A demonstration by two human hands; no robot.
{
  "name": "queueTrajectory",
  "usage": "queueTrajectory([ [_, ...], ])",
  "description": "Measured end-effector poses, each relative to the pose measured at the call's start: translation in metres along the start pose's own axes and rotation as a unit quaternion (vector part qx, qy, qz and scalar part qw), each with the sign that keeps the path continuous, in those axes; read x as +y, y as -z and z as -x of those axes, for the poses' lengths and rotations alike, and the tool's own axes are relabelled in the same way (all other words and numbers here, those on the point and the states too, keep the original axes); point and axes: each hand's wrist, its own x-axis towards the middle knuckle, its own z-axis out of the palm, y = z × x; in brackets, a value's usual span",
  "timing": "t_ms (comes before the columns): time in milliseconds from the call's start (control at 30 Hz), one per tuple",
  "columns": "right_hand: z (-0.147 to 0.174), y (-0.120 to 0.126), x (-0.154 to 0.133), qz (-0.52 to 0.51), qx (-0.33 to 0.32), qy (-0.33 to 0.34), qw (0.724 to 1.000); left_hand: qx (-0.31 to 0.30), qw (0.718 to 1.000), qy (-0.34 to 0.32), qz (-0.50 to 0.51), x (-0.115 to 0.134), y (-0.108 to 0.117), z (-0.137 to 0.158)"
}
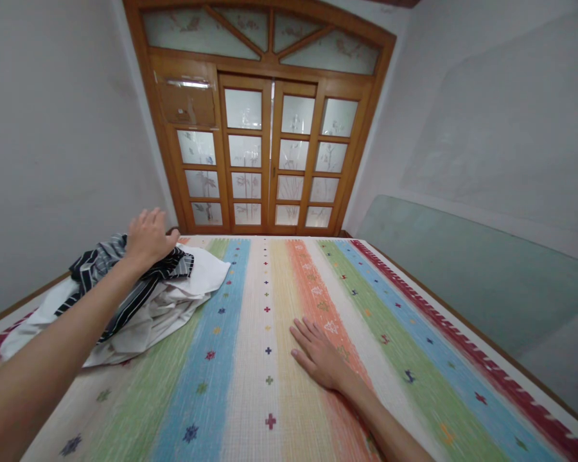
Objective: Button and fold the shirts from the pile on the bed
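Note:
My left hand (149,237) reaches over a heap of clothes at the left, its fingers stretched forward and its thumb apart. Whether the palm touches the heap, I cannot tell. On top is a black and grey striped garment (139,298), crumpled. Beneath and around it spreads a white garment (166,317) in loose folds. My left forearm hides part of both. My right hand (320,353) lies flat on the striped cover (248,410), fingers spread over the yellow and orange bands. Nothing is in it.
The cover has coloured stripes with small crosses, stars and animal figures. Beyond its far edge stand wooden doors (270,173) with frosted panes. White walls rise on both sides. A pale green panel (462,256) runs along the right wall.

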Motion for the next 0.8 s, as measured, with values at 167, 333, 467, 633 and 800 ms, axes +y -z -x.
queueTrajectory([
  [167, 0.000, -0.001, 0.001, 0.004, 0.002, 0.008, 1.000, -0.087, 0.970, 0.228, 0.008, -0.029, -0.030, 0.016],
  [333, 0.000, -0.002, 0.002, 0.004, -0.002, 0.005, 1.000, -0.192, 0.965, 0.175, -0.039, -0.031, -0.067, 0.059],
  [467, -0.001, -0.003, 0.002, 0.009, -0.002, 0.003, 1.000, -0.169, 0.976, 0.127, -0.048, -0.018, -0.069, 0.066],
  [633, -0.001, -0.004, 0.003, 0.008, 0.003, 0.009, 1.000, -0.122, 0.967, 0.222, 0.017, -0.007, -0.059, 0.051],
  [800, -0.001, -0.003, 0.002, 0.001, 0.009, 0.005, 1.000, 0.012, 0.961, 0.211, 0.180, 0.026, -0.049, 0.034],
])
